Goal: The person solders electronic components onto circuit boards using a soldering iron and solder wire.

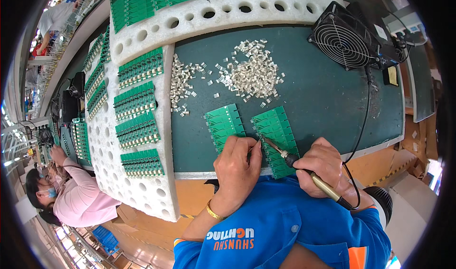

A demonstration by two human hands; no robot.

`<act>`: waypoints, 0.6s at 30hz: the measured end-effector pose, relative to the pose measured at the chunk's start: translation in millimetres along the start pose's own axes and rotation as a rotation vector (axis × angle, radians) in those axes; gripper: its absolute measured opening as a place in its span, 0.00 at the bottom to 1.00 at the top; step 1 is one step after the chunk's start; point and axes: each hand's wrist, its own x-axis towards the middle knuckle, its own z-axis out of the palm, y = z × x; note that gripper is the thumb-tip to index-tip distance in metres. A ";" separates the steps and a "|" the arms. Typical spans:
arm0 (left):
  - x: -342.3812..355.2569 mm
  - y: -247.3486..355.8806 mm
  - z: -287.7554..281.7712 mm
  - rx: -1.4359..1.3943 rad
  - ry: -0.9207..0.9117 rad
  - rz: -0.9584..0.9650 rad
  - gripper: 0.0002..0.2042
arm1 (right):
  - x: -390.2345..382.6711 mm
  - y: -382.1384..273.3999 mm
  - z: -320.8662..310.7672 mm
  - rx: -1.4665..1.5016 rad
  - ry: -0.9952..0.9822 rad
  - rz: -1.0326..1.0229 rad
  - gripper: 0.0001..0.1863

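Observation:
My right hand (319,167) is closed round the gold-coloured handle of a soldering iron (327,186). Its metal tip slants up and left onto the left edge of a green circuit board panel (281,131) at the table's front edge. Close to that tip, the thumb and fingers of my left hand (237,169) pinch what looks like a thin strand of solder wire (252,148); the fingers hide most of it. Just beyond my left fingers lies a second green panel (224,124), its near end partly covered by the hand.
White pin connectors lie in a large pile (256,72) and a smaller one (180,81). Perforated white foam (164,193) at left carries populated boards (137,129); more foam (228,18) spans the back. A black fan (344,43), an iron cable (368,117) and a co-worker (78,195) flank me.

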 end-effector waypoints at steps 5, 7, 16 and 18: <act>0.5 1.9 -1.5 0.001 0.005 -0.004 0.05 | -1.6 0.9 -1.2 0.000 0.005 -0.001 0.16; 0.7 1.3 -2.0 0.011 0.002 0.003 0.05 | -2.1 1.7 -0.2 0.004 0.041 -0.009 0.17; 0.2 0.6 -0.4 0.002 0.004 -0.001 0.05 | -2.2 2.7 2.1 0.004 0.032 0.000 0.17; 0.9 0.4 -0.2 0.001 0.002 0.003 0.05 | -2.1 2.7 3.2 0.006 0.035 -0.001 0.17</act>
